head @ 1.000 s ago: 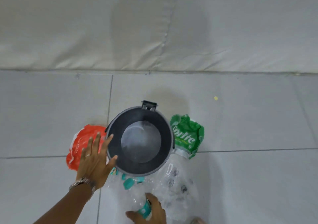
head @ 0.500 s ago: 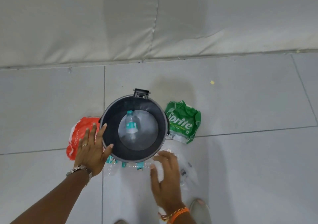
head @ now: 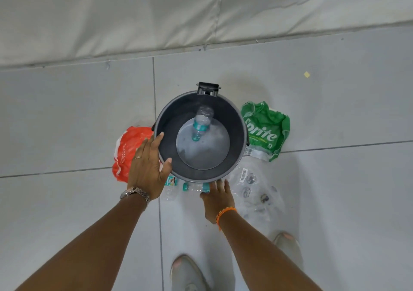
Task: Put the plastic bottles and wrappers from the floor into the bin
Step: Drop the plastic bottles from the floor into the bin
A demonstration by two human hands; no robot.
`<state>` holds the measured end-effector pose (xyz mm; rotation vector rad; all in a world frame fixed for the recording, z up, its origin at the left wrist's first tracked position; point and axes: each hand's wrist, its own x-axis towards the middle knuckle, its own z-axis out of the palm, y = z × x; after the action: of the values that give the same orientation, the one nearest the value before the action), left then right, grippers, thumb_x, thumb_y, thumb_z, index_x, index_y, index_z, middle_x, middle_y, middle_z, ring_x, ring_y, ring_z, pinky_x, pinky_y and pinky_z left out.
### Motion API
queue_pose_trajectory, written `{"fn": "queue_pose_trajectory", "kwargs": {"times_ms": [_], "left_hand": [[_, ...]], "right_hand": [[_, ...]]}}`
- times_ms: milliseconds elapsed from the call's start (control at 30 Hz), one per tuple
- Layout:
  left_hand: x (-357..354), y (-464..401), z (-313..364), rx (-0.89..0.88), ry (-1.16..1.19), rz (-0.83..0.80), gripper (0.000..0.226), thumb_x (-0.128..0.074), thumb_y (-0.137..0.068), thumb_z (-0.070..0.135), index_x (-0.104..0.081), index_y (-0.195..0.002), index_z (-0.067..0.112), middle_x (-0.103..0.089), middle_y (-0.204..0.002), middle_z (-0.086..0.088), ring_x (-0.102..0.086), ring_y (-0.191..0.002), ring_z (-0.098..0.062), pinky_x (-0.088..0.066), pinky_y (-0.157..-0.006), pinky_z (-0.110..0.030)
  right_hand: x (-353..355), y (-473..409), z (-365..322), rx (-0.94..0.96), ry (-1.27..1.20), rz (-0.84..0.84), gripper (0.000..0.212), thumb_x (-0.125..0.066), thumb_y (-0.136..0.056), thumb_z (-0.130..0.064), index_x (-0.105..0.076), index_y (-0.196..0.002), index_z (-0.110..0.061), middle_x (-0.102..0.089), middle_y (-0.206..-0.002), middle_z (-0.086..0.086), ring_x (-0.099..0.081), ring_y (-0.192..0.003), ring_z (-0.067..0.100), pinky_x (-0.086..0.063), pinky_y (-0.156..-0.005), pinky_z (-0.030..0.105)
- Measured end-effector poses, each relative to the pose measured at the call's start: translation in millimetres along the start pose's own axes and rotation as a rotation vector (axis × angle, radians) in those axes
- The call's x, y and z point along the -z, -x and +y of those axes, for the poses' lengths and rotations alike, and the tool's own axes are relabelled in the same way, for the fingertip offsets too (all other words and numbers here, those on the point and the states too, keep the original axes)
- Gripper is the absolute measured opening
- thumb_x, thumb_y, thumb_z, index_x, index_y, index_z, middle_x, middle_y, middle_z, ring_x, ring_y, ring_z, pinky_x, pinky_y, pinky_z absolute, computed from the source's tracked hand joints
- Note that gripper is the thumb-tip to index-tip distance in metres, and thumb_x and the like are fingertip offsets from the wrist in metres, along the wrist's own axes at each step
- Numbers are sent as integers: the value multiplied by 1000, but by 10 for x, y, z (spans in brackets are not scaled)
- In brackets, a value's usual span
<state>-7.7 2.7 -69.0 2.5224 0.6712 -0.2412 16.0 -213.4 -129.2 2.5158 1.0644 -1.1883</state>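
Note:
A dark round bin (head: pixel 243 120) stands on the tiled floor with one clear bottle with a teal label (head: pixel 201 125) lying inside. My left hand (head: pixel 147 167) holds the bin's near-left rim, thumb hooked over the edge. My right hand (head: pixel 218 201) reaches down just in front of the bin, its fingertips touching a clear teal-capped bottle (head: pixel 194 187) on the floor, not closed around it. Another crushed clear bottle (head: pixel 170 186) lies beside it. An orange wrapper (head: pixel 125 147) lies left of the bin, partly under my left hand. A green Sprite wrapper (head: pixel 266 132) lies to the right.
A crumpled clear plastic wrapper (head: pixel 254 192) lies on the floor right of my right hand. My two shoes (head: pixel 185 272) (head: pixel 288 245) stand below. A white padded sheet (head: pixel 201 11) runs along the far side. A tiny yellow scrap (head: pixel 306 74) lies beyond the bin.
My right hand dropped the teal-label bottle into the bin, then came back down to the bottles in front of it. My left hand stayed at the bin's rim.

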Motion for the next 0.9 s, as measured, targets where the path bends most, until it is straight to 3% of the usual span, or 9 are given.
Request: {"fn": "queue_pose_trajectory", "kwargs": {"times_ms": [133, 267, 400, 500, 600, 700, 767, 833, 900], "left_hand": [[-33, -6, -37, -5, 69, 13, 66, -37, -93, 53, -21, -155, 32, -42, -158, -9, -42, -145, -35, -42, -112, -58], [-31, -23, -67, -6, 64, -6, 66, -39, -94, 52, -20, -154, 34, -41, -158, -9, -40, -146, -35, -43, -111, -59], [18, -22, -48, 19, 41, -41, 67, -40, -93, 53, -18, -154, 36, -38, -160, -7, -34, -149, -34, -42, -112, -59], [46, -2, -20, 38, 34, -58, 69, -37, -93, 54, -14, -156, 38, -33, -164, -5, -25, -153, -36, -34, -118, -58], [55, 13, -10, 44, 51, -57, 69, -35, -93, 54, -14, -157, 36, -31, -165, -5, -19, -155, -37, -29, -121, -58], [40, 19, -9, 57, 82, -51, 68, -36, -95, 54, -12, -156, 38, -31, -165, -5, -18, -155, -38, -29, -118, -60], [33, 12, -4, 65, 109, -54, 70, -35, -93, 55, -12, -157, 38, -32, -164, -5, -18, -155, -38, -29, -118, -61], [31, 12, 6, 66, 128, -46, 71, -36, -91, 53, -14, -157, 36, -33, -164, -5, -18, -155, -39, -30, -118, -62], [21, 25, 20, 82, 158, -33, 70, -38, -91, 50, -15, -157, 36, -33, -164, -4, -17, -155, -38, -30, -118, -62]], "right_hand": [[-73, -43, -29, 40, 132, -21, 50, -63, -92, -23, -57, -141, -16, -22, -161, 21, -24, -148, 46, -6, -124, 64], [7, 406, -39, 171, 34, 5, 44, -58, -93, -12, -58, -138, -15, -27, -155, 22, -38, -135, 46, -22, -122, 59], [334, 1231, -82, 216, -188, 32, 47, -56, -89, -7, -56, -129, -32, -33, -144, 13, -43, -124, 37, -49, -101, 48], [761, 1740, 7, 190, -428, 271, 54, -65, -77, -10, -56, -119, -44, -41, -132, 5, -51, -112, 25, -57, -92, 37], [1187, 1802, 122, 160, -611, 566, 56, -72, -82, -8, -59, -121, -45, -40, -137, 3, -51, -116, 19, -51, -96, 28], [1450, 1580, 241, 222, -747, 506, 38, -67, -93, -42, -56, -129, -51, -19, -163, -7, -31, -147, 15, -25, -115, 21], [1373, 1420, 400, 171, -850, 571, 32, -66, -90, -51, -64, -121, -47, -24, -165, -10, -29, -150, 10, -26, -117, 25], [1086, 1296, 615, 6, -953, 738, 17, -72, -85, -39, -74, -102, -38, -48, -151, -8, -46, -139, 14, -40, -114, 41], [650, 1154, 840, -200, -915, 647, 12, -79, -82, -32, -77, -92, -39, -48, -150, -5, -43, -139, 24, -38, -113, 52]]}}
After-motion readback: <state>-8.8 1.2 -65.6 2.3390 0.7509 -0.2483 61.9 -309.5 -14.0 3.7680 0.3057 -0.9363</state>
